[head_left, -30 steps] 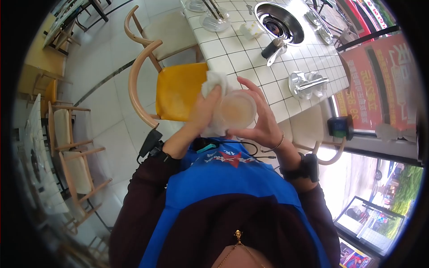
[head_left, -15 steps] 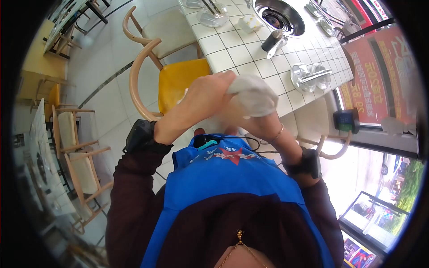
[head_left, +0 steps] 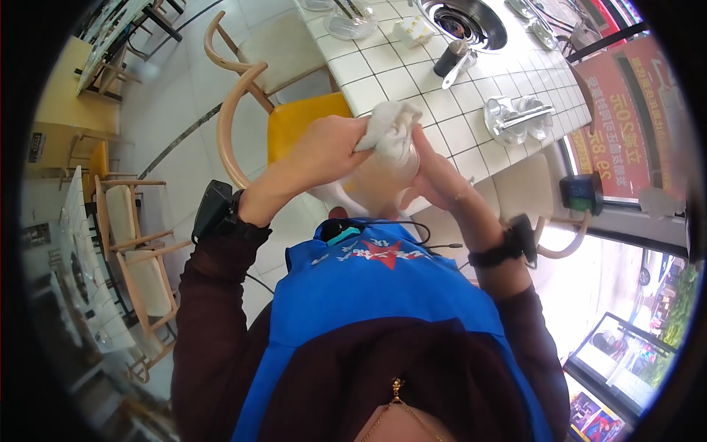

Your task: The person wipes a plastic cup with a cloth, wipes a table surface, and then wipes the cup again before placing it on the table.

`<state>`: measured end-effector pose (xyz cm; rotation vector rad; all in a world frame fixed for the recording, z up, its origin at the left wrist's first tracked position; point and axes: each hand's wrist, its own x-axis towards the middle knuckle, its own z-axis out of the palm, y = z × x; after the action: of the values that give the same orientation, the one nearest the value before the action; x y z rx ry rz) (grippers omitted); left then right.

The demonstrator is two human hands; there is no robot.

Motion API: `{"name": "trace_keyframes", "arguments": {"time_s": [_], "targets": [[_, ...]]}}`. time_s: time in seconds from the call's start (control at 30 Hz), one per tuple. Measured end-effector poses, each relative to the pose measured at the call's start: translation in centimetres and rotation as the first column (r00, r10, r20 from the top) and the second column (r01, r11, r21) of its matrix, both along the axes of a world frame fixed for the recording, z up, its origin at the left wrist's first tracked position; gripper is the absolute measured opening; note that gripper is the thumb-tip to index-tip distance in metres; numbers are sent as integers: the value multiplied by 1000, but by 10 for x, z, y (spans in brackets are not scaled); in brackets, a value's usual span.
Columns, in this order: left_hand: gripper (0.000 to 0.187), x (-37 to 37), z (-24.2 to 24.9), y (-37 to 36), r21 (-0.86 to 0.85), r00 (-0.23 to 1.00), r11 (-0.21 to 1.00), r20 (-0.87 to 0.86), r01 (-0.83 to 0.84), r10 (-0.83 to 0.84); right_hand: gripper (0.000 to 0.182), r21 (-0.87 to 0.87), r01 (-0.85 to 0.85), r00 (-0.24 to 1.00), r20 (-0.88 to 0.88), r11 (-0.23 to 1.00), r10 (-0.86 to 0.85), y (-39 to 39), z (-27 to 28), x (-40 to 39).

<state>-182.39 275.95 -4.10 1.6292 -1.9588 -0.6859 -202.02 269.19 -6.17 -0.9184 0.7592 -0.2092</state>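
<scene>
My left hand (head_left: pixel 328 151) is closed on a white cloth (head_left: pixel 394 127), bunched up above the fingers. A paler, smeared part of the cloth hangs below that hand. Between the hands is a blurred, see-through, rounded thing that looks like a clear glass (head_left: pixel 383 177), its upper part covered by the cloth. Against its right side my right hand (head_left: pixel 440 178) is curled, thumb up along the cloth and fingers underneath. Both hands are in front of my blue apron (head_left: pixel 383 287), near the edge of a white tiled table (head_left: pixel 412 85).
On the table stand a tray of upturned glasses (head_left: pixel 515 121), a dark bottle (head_left: pixel 449 59), a white spoon (head_left: pixel 458 72), a small box (head_left: pixel 414 32), a stacked clear dish (head_left: pixel 350 22) and a sunken metal pot (head_left: pixel 468 26). A yellow-seated chair (head_left: pixel 298 121) is close on the left.
The cloth has shifted left and up, now bunched at my left hand. My right hand has turned and come into fuller view beside the see-through thing. The left hand has moved slightly left.
</scene>
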Motion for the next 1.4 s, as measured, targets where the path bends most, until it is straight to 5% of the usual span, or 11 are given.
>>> {"name": "trace_keyframes", "arguments": {"time_s": [0.23,0.33,0.43,0.57,0.7,0.77,0.87,1.17,1.27,1.33,1.4], "targets": [[34,-12,-39,10,88,935,949,-166,-303,314,59,-253,200,977,-23,947,-213,24,-35,19],[33,-23,-43,23,489,689,847,-542,-207,482,60,-402,379,925,187,834,-330,34,-47,23],[29,-43,-34,33,752,37,655,-658,79,752,59,-632,460,887,367,624,-281,29,-67,20],[29,-34,-23,36,778,68,618,-627,112,776,58,-681,455,882,433,574,-185,29,-70,20],[34,-3,-24,19,389,854,898,-377,-206,359,60,-720,320,946,270,615,-177,15,-57,17],[39,-3,-17,15,126,986,979,-35,-157,163,63,-164,-29,999,30,986,34,4,-43,10],[52,-9,5,7,216,984,976,178,-37,-2,62,248,-185,981,102,951,164,-8,-56,9],[52,-22,-51,24,72,907,927,-193,-368,375,49,-605,163,982,177,780,-67,24,-127,28],[42,-29,-59,30,574,572,787,-575,-227,585,47,-696,318,948,244,643,-204,30,-98,28],[38,-48,-47,31,741,-25,657,-661,140,750,48,-681,435,898,283,589,-336,26,-80,23],[37,-55,-44,27,750,-53,628,-633,207,773,50,-811,407,903,287,420,-320,19,-81,13]]}}
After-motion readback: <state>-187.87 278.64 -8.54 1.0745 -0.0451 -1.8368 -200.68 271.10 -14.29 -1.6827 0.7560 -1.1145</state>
